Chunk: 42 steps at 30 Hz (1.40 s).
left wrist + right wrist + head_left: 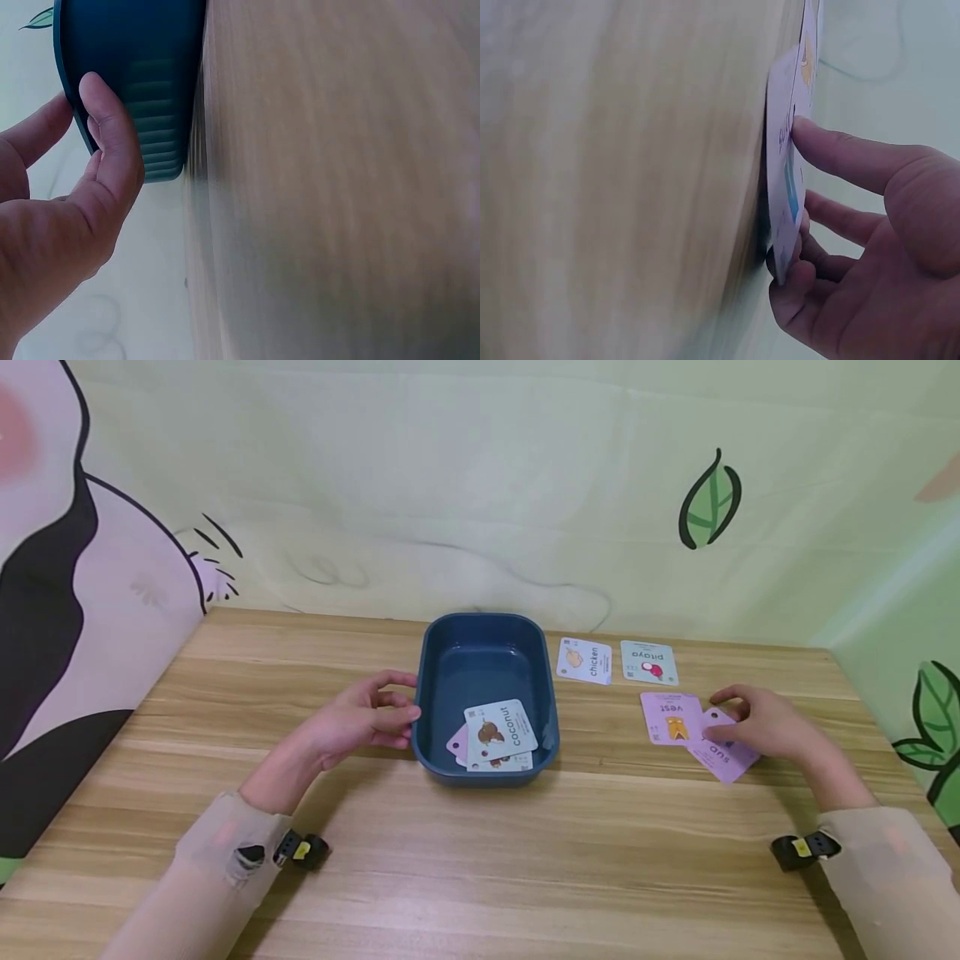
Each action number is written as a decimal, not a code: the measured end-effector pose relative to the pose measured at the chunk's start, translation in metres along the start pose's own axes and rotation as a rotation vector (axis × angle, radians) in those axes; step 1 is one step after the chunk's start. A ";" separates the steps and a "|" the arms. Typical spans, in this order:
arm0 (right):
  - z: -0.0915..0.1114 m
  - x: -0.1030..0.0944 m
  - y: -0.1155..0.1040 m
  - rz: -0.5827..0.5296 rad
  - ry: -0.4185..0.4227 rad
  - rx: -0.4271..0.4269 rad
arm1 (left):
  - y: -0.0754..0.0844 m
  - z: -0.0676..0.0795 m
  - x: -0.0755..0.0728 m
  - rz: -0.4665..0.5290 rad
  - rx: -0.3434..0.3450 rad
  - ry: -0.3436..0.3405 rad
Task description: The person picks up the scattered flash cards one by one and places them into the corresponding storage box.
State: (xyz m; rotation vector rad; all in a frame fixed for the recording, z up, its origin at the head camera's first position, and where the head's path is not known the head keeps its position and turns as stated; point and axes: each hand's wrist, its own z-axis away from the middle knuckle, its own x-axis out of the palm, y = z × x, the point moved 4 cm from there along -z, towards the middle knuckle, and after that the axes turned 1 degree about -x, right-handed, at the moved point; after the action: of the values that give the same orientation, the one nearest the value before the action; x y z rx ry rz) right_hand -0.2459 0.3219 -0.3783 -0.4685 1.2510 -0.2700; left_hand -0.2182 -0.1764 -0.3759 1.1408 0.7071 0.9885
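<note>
A dark blue rectangular bin [480, 647] stands on the table. My left hand [375, 714] touches its left side near the rim, thumb and fingers bent loosely against it; the left wrist view shows the thumb [105, 112] at the outer wall. My right hand [757, 722] pinches a lilac picture card [727, 762], thumb on its face and fingers curled at its edge. In the right wrist view that card [784, 187] stands slightly tilted off the tabletop. A lilac "vest" card [663, 710] overlaps it on the left. My fingers hide part of the held card.
A "coconut" card [517, 722] lies on other cards in the bin's near end. Right of the bin lie a "chicken" card [581, 662] and a "pitaya" card [648, 652]. A printed cloth backdrop [487, 485] rises behind the wooden table [480, 860].
</note>
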 end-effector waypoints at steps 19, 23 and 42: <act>0.005 -0.006 0.006 -0.101 -0.012 -0.024 | 0.000 0.000 0.000 0.006 -0.010 0.001; 0.008 -0.010 0.005 -0.160 -0.024 -0.001 | 0.000 0.000 0.000 0.008 -0.012 0.004; 0.009 -0.010 -0.003 -0.334 -0.008 0.014 | 0.000 -0.001 0.000 0.004 -0.009 0.009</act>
State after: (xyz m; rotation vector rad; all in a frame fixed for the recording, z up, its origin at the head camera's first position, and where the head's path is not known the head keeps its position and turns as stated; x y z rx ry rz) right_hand -0.2403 0.3253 -0.3658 -0.6664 1.1588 -0.5581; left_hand -0.2195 -0.1763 -0.3768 1.1311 0.7070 0.9996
